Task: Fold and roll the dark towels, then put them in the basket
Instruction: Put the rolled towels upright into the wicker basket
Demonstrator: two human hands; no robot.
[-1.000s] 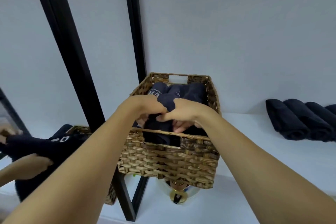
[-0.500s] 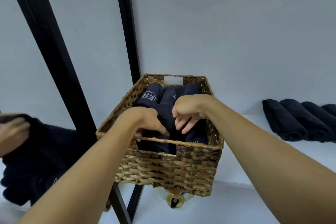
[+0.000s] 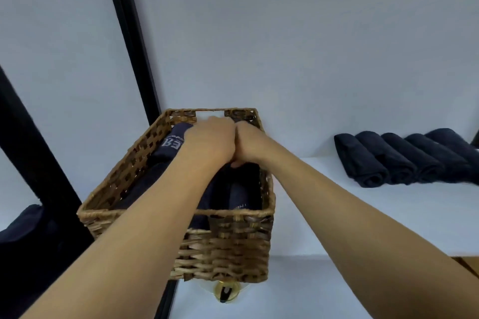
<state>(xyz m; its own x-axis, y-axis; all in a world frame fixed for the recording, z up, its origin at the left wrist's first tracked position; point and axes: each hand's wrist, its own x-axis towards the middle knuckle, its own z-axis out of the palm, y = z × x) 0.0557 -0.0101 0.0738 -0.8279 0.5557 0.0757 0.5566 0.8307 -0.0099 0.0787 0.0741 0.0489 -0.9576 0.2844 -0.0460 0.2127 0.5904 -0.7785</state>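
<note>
A brown woven basket (image 3: pixel 241 246) stands on the white shelf (image 3: pixel 363 220) in the middle of the head view. Dark rolled towels lie inside it; one at the far left shows white lettering (image 3: pixel 172 144), and another lies at the near right (image 3: pixel 241 197). My left hand (image 3: pixel 210 142) and my right hand (image 3: pixel 251 146) are side by side, knuckles touching, at the far end of the basket. Their fingers curl down onto a dark towel beneath them, and the fingertips are hidden. Several more rolled dark towels (image 3: pixel 394 160) lie in a row on the shelf to the right.
A black-framed mirror (image 3: pixel 129 39) leans at the left, and dark cloth (image 3: pixel 28 246) shows in its lower corner. A yellowish round object (image 3: pixel 225 292) peeks out under the basket's front. A brown corner (image 3: pixel 470 265) sits at the right edge.
Both hands have moved from the basket's near edge to its far end and closed together over the towel. The right hand's fingers, spread half a second ago, are now curled under.
</note>
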